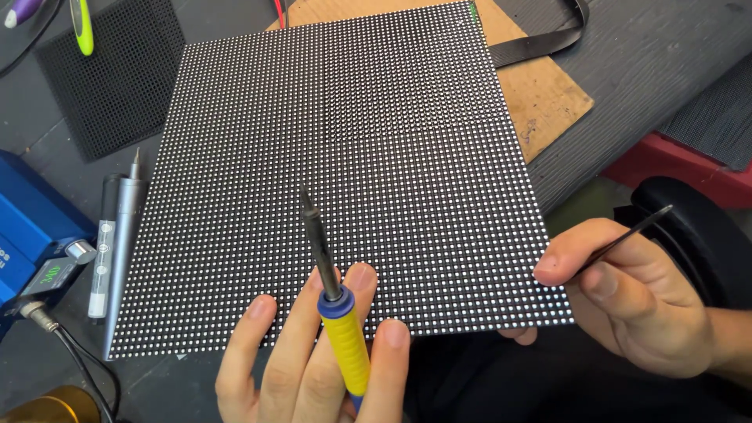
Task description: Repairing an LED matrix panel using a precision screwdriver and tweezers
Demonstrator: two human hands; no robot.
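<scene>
A large square black panel (345, 149) covered in a grid of small white dots lies flat in front of me. My left hand (301, 360) rests on its near edge and holds a soldering iron (333, 290) with a yellow and blue handle between the fingers, its dark tip pointing up over the panel. My right hand (619, 290) grips the panel's near right corner with the thumb on top and holds thin black tweezers (634, 231) that stick out to the upper right.
A grey pen-shaped tool (117, 243) lies along the panel's left edge beside a blue device (31, 227) with a small display and cable. A second dotted panel (110, 78) sits far left. Brown cardboard (540, 90) lies under the far right corner, a red box (674, 168) beyond.
</scene>
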